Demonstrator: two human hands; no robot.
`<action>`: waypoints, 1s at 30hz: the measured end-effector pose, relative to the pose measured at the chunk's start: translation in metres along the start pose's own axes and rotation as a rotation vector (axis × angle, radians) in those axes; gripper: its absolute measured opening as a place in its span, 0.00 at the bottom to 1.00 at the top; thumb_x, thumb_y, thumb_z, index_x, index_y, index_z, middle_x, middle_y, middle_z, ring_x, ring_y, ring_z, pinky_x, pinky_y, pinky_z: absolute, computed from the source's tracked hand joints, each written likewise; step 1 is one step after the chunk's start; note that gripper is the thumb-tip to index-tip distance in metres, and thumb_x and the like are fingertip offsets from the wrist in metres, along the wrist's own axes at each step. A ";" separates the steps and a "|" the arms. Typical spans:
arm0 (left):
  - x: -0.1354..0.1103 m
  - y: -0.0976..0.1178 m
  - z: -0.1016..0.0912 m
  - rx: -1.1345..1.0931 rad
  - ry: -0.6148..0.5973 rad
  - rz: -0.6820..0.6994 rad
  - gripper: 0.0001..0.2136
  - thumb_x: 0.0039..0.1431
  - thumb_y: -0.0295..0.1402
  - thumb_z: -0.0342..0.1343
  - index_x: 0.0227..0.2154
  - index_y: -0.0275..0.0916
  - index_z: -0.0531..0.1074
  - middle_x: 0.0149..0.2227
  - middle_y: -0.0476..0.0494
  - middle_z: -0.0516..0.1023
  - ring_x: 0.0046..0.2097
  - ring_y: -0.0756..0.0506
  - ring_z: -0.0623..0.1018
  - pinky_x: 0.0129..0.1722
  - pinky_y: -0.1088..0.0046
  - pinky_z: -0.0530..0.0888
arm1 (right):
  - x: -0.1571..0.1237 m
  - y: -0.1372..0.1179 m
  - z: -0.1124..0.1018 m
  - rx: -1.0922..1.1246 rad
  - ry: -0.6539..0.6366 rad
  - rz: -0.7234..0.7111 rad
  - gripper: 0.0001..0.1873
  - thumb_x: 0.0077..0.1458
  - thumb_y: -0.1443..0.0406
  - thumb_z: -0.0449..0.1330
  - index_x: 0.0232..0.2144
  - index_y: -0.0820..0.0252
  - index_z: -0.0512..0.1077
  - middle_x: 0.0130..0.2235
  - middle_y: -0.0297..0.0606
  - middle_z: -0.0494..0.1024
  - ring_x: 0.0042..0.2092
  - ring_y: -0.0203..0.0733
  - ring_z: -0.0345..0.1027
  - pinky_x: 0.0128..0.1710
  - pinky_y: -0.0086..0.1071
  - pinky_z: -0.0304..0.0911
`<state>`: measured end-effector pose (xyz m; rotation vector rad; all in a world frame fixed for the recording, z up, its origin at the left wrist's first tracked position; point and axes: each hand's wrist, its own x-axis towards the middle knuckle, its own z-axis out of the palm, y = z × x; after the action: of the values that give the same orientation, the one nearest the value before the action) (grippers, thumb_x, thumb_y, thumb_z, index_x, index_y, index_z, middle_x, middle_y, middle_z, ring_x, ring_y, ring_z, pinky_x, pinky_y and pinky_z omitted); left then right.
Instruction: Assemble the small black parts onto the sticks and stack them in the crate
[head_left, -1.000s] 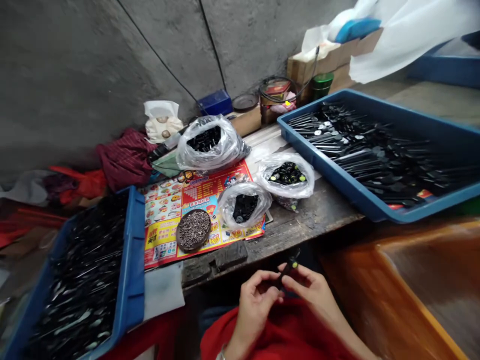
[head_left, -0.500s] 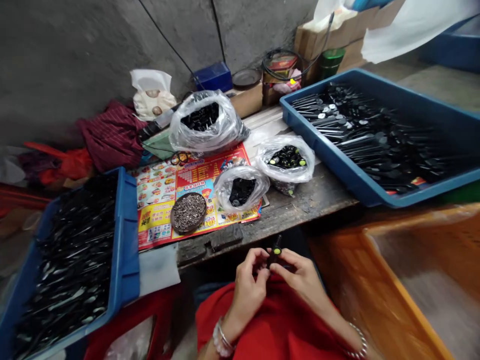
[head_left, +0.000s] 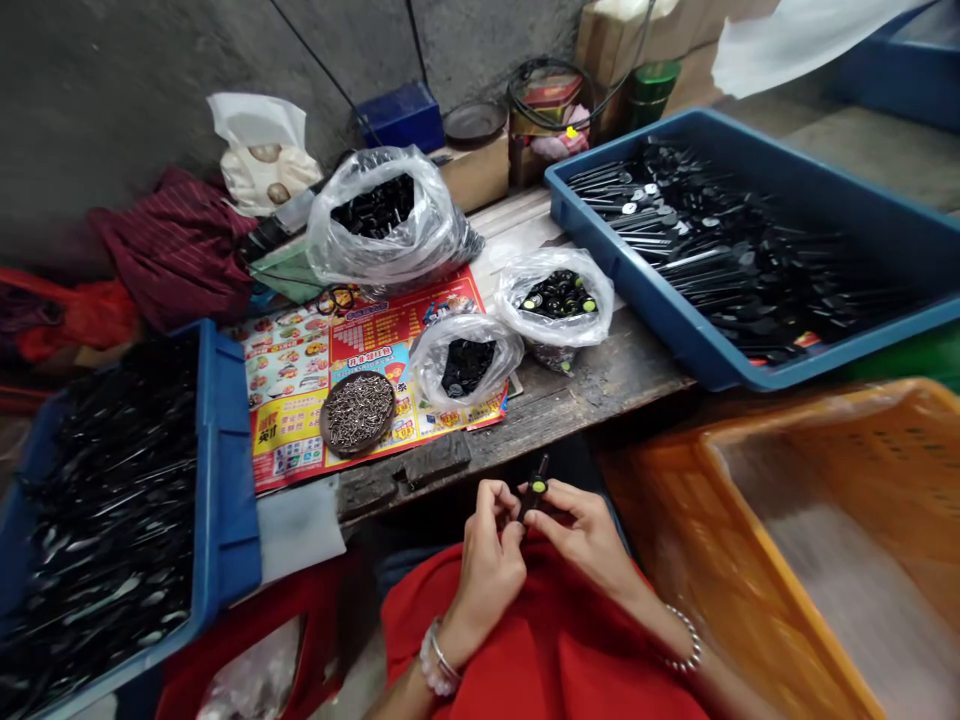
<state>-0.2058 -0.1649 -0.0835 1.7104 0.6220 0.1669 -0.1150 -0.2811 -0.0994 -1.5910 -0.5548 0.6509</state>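
Black part (head_left: 533, 494), yellow-green dot (head_left: 538, 487) showing, poised above red cloth (head_left: 517, 640), just near of the counter (head_left: 630, 375): left hand (head_left: 489, 560) and right hand (head_left: 589, 540), fingers pinched on it! Three bags (head_left: 544, 328) stand beyond, blue tray (head_left: 656, 312) far right.

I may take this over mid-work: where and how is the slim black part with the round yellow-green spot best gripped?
Probably pinch the slim black part by its thin free end, coming from over the dark wooden bench. That end sticks up and away from the person, past the yellow-green spot, while the left hand and right hand hold the nearer end.
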 end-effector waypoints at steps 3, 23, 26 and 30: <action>0.000 0.002 -0.001 0.003 -0.025 -0.001 0.10 0.55 0.21 0.48 0.34 0.43 0.59 0.30 0.52 0.66 0.31 0.49 0.68 0.33 0.75 0.65 | -0.001 0.000 0.000 0.007 0.002 -0.003 0.08 0.57 0.64 0.62 0.35 0.57 0.82 0.33 0.39 0.78 0.37 0.47 0.72 0.35 0.33 0.66; 0.006 0.029 -0.027 -0.066 -0.311 -0.080 0.11 0.54 0.22 0.48 0.36 0.43 0.55 0.32 0.52 0.64 0.34 0.50 0.65 0.35 0.74 0.63 | -0.007 -0.016 -0.014 0.133 -0.094 0.016 0.13 0.57 0.56 0.65 0.37 0.58 0.82 0.33 0.40 0.78 0.36 0.45 0.72 0.35 0.32 0.68; 0.008 0.030 -0.028 -0.249 -0.405 -0.212 0.13 0.53 0.28 0.55 0.36 0.42 0.54 0.32 0.53 0.64 0.32 0.51 0.64 0.32 0.76 0.61 | -0.001 -0.014 -0.024 0.238 -0.146 0.089 0.17 0.54 0.53 0.67 0.36 0.60 0.82 0.36 0.41 0.78 0.39 0.45 0.72 0.40 0.33 0.68; 0.008 0.028 -0.025 -0.455 -0.483 -0.341 0.21 0.49 0.36 0.63 0.35 0.43 0.53 0.30 0.54 0.67 0.29 0.53 0.64 0.29 0.77 0.57 | 0.005 -0.011 -0.031 0.480 -0.282 0.265 0.22 0.50 0.51 0.69 0.41 0.60 0.81 0.39 0.42 0.80 0.42 0.47 0.74 0.45 0.38 0.69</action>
<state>-0.2009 -0.1425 -0.0533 1.1258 0.4585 -0.3196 -0.0899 -0.2984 -0.0868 -1.1321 -0.3556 1.1287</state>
